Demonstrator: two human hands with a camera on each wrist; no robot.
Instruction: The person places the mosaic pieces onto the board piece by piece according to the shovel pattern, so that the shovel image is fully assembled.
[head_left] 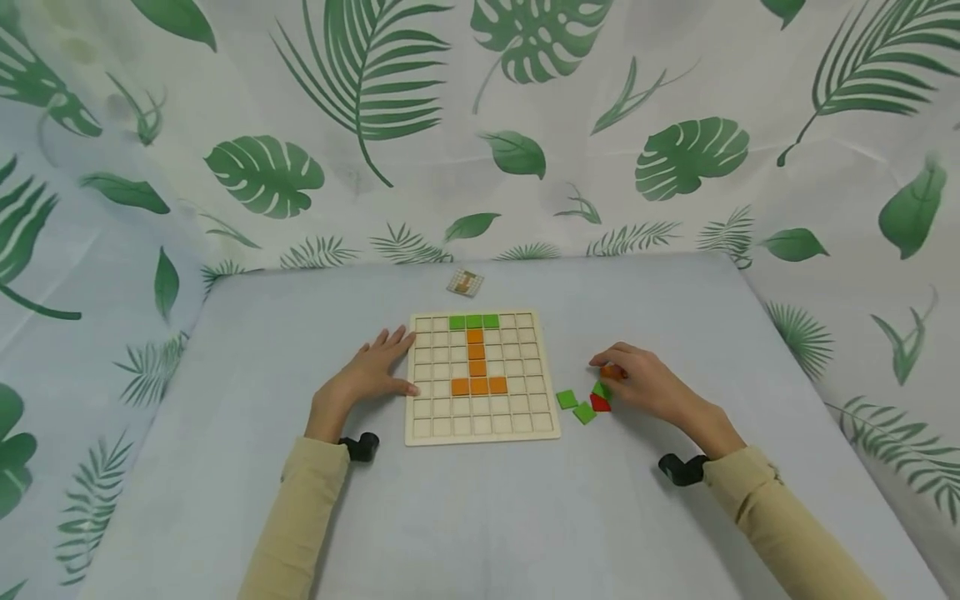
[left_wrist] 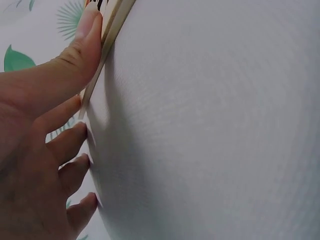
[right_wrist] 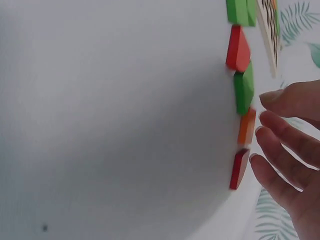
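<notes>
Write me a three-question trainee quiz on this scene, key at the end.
1. True or false: the left hand touches the board.
2. Pick one. The top-row tiles on the board are: A) red, B) green, C) orange.
3. How many orange tiles sit on the board?

Key: 1. True, at its left edge. 2. B. 3. Six.
</notes>
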